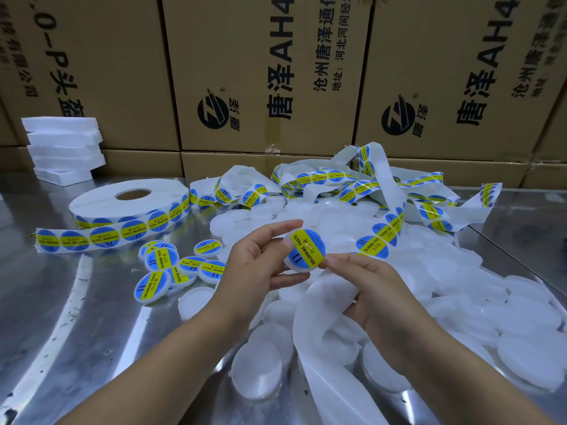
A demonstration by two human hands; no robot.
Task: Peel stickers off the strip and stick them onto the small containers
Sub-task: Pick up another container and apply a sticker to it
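Sticker (307,249) seems just applied: left hand (257,265) grips container (292,265), right hand (380,297) holds strip (320,302), touching sticker edge; next likely press flat.

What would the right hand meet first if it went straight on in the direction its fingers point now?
The small container, which the left hand holds up. The right hand, gripping the backing strip, points up and left; its fingertips seem to touch the container's rim, though depth is unclear.
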